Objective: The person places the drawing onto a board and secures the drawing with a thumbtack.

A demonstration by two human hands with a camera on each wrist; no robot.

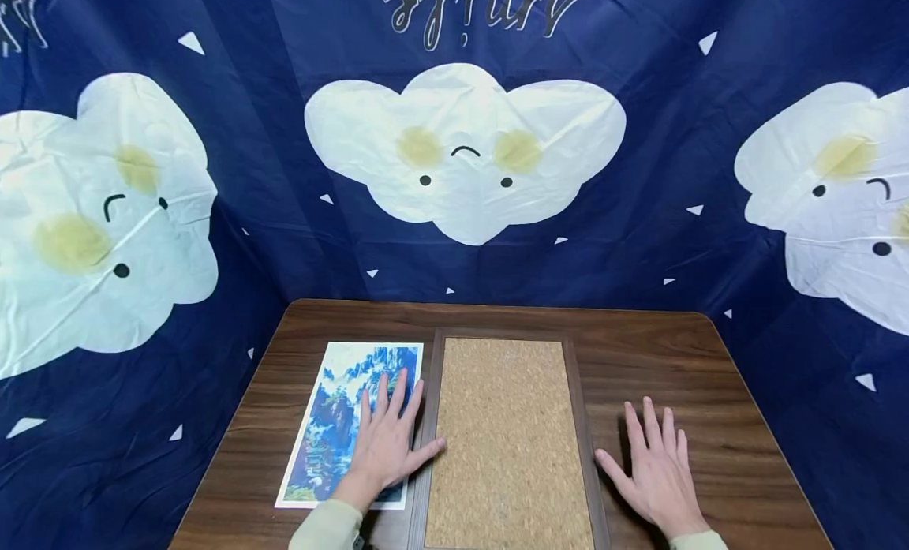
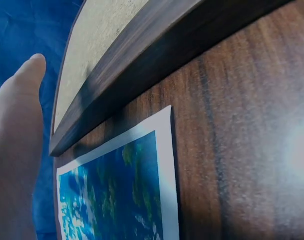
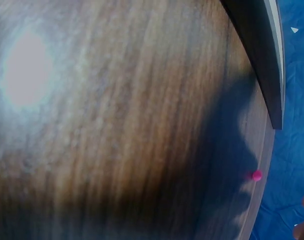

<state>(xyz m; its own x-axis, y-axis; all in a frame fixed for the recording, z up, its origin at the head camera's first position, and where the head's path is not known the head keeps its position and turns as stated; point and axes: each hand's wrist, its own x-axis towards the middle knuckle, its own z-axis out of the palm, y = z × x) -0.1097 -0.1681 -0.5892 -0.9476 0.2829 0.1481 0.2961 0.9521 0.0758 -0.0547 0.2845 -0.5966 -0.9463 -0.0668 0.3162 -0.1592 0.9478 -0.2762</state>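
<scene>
A framed cork board [image 1: 507, 439] lies flat on the wooden table, its long sides running away from me. To its left is a white-bordered print of blue mountains [image 1: 330, 424], whose corner also shows in the left wrist view [image 2: 137, 180]. My left hand [image 1: 383, 447] spreads straight fingers above the print, its thumb overlapping the board's left frame edge. On the board's right side, my right hand [image 1: 660, 475] is spread palm down over the table, holding nothing. A small pink push pin [image 3: 257, 175] appears in the right wrist view, beyond that hand's shadow.
The brown wooden table [image 1: 646, 341] has rounded far corners. A dark blue cloth [image 1: 248, 140] printed with white clouds encloses its back and both sides. The board's raised frame [image 2: 127, 70] stands above the tabletop beside the print.
</scene>
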